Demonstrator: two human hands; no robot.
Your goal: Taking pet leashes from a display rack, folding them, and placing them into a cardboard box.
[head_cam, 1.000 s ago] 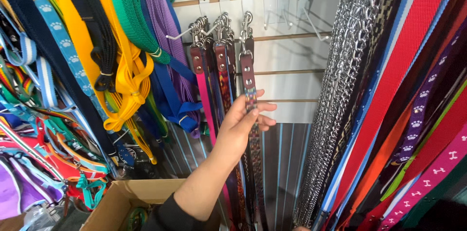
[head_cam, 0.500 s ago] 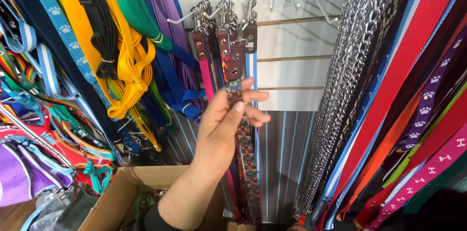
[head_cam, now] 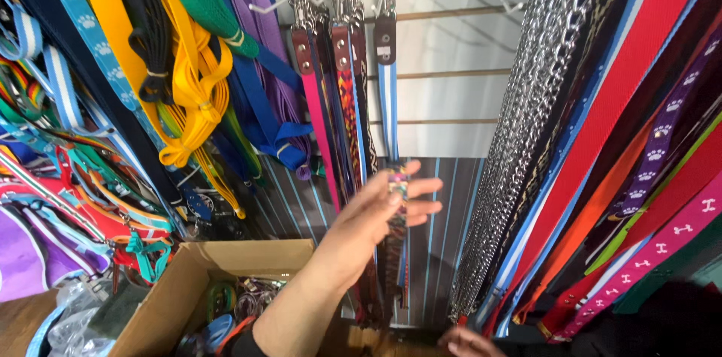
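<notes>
My left hand reaches up from the bottom and pinches a hanging multicoloured patterned leash between thumb and fingers. That leash hangs in a small bunch of leashes clipped on metal hooks on the wall, next to a pink one and a light blue one. Only the fingers of my right hand show at the bottom edge, below the bunch and beside the chains; what they hold is hidden.
Silver chain leashes and wide red, orange and pink straps hang at the right. Yellow, green, blue and purple leashes crowd the left. An open cardboard box of collars stands below. The slatted wall is behind.
My left hand has slid lower down the hanging leashes and now pinches the patterned one. The view has tilted down, and my right hand's fingers have come into sight at the bottom.
</notes>
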